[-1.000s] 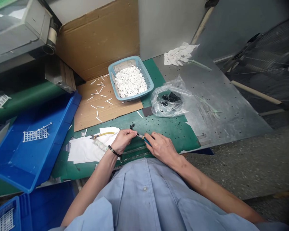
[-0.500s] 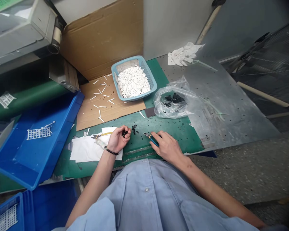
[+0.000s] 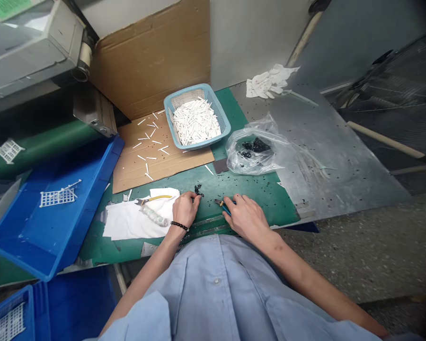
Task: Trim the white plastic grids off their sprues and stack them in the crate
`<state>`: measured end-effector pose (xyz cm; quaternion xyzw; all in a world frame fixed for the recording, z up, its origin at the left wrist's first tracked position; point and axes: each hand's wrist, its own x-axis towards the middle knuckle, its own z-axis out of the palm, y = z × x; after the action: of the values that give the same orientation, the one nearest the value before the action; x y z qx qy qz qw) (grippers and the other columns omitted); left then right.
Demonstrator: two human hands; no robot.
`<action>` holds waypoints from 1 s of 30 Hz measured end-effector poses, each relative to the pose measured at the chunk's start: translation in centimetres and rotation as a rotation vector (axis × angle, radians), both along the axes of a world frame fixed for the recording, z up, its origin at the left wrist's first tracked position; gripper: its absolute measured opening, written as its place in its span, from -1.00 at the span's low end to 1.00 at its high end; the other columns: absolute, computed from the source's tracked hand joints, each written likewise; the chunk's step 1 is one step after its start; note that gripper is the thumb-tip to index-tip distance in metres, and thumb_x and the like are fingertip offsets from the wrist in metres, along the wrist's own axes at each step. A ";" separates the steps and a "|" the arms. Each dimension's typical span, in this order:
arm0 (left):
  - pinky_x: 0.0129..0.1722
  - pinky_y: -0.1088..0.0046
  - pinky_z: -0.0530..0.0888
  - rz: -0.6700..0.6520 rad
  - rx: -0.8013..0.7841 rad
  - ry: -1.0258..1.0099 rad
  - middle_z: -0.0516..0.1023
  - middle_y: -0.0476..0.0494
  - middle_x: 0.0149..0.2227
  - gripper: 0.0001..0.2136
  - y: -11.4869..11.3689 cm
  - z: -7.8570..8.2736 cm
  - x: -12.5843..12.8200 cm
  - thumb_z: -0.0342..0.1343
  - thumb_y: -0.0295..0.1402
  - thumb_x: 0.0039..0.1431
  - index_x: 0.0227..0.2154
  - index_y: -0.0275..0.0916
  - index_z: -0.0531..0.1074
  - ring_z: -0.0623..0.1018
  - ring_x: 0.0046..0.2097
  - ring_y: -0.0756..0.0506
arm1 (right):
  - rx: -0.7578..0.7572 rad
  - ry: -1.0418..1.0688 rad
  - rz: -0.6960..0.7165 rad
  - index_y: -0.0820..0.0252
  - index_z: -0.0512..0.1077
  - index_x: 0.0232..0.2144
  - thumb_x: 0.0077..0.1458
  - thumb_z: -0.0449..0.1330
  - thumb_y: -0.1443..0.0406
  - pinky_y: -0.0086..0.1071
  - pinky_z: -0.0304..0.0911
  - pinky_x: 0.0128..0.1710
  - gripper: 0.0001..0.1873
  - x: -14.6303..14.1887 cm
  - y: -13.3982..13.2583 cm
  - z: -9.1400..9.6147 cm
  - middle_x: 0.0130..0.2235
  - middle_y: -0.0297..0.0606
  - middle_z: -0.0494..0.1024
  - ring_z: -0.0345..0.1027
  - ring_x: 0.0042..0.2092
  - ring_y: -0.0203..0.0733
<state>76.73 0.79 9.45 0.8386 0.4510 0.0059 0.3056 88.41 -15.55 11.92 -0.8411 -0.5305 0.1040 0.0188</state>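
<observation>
My left hand [image 3: 185, 209] lies knuckles up on the green mat [image 3: 255, 192], its fingertips pinched at a small clump of black plastic pieces [image 3: 198, 190]. A dark bead bracelet circles that wrist. My right hand [image 3: 246, 217] rests on the mat just right of it, closed around blue-handled cutters [image 3: 223, 205] whose tip points left toward the black pieces. Small black bits are scattered over the mat around both hands.
Yellow-handled pliers [image 3: 153, 199] lie on white paper [image 3: 135, 220] left of my hands. Behind are a light-blue basket [image 3: 198, 118] of white sticks, cardboard [image 3: 152, 156], a clear bag [image 3: 257, 151] holding black parts, white gloves [image 3: 270, 80], and blue bins [image 3: 53, 208] at left.
My left hand, which held black pieces in its upturned palm, has turned over and reached right to the black clump on the mat. My right hand with the cutters barely moved.
</observation>
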 end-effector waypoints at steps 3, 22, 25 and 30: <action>-0.44 0.47 0.16 0.003 -0.050 -0.026 0.35 0.00 -0.60 -0.85 0.0 0.0 0.0 0.09 -0.26 0.10 -0.45 -0.21 0.47 0.35 -0.49 -0.03 | -0.014 0.016 -0.010 0.16 0.35 -0.05 0.22 0.04 0.18 -0.29 0.05 -0.23 -0.70 -0.1 -0.1 0.0 -0.21 -0.14 0.40 0.25 -0.18 -0.06; -0.58 0.73 0.15 0.439 -1.312 -0.796 0.36 -0.04 -0.48 -0.74 0.9 0.8 -1.3 0.32 -0.42 -0.08 -0.32 -0.38 0.42 0.21 -0.53 0.18 | 0.337 0.135 0.063 0.20 0.33 0.05 0.22 0.07 0.20 -0.34 0.14 -0.21 -0.62 -0.8 0.7 0.1 -0.22 -0.17 0.38 0.22 -0.23 -0.14; -0.59 0.74 0.15 0.437 -1.318 -0.790 0.38 -0.06 -0.46 -0.74 0.9 0.7 -1.5 0.33 -0.41 -0.07 -0.32 -0.40 0.44 0.21 -0.53 0.18 | 0.352 0.141 0.063 0.21 0.33 0.04 0.22 0.07 0.20 -0.34 0.15 -0.21 -0.62 -0.8 0.7 0.0 -0.23 -0.17 0.38 0.22 -0.24 -0.14; -0.61 0.75 0.14 0.426 -1.317 -0.754 0.42 -0.09 -0.44 -0.71 0.9 1.1 -1.6 0.35 -0.41 -0.12 -0.31 -0.42 0.47 0.20 -0.54 0.20 | 0.358 0.146 0.069 0.21 0.33 0.05 0.23 0.05 0.20 -0.34 0.15 -0.21 -0.62 -0.9 0.7 -0.2 -0.22 -0.16 0.37 0.22 -0.23 -0.13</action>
<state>75.16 1.70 10.53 0.3219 0.3787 0.0801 0.8640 87.54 -14.83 11.74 -0.7959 -0.5661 0.0694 0.2031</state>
